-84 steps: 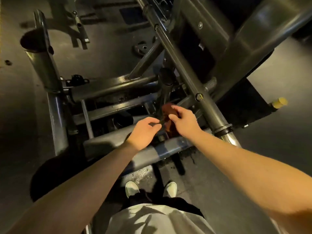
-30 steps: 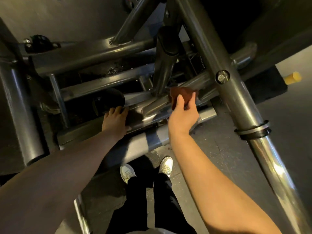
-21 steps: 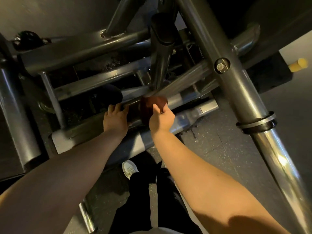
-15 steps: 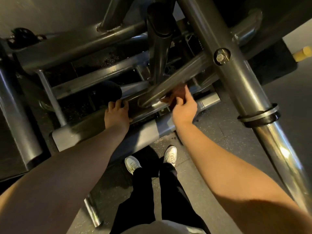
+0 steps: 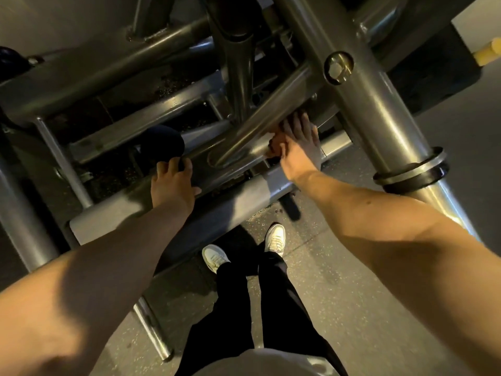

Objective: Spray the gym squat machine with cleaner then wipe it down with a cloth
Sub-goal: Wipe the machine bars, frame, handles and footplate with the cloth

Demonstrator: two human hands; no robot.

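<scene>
The squat machine's grey steel frame (image 5: 238,210) fills the upper view. My right hand (image 5: 299,147) holds a reddish-brown cloth (image 5: 274,143) against the lower end of a slanted tube (image 5: 271,118), just above the low cross beam. Most of the cloth is hidden under my palm and behind the tube. My left hand (image 5: 172,184) rests on the low cross beam, fingers lying toward its far edge beside a round black part (image 5: 162,143). No spray bottle is in view.
A thick diagonal post (image 5: 379,112) with a black collar (image 5: 412,172) passes close to the right of my right arm. A yellow end cap (image 5: 488,54) shows at the far right. My white shoes (image 5: 275,238) stand on speckled rubber floor below the beam.
My right hand has slid the cloth left along the beam and back right under the slanted tube. My left hand, which earlier shared the cloth, has stayed on the beam.
</scene>
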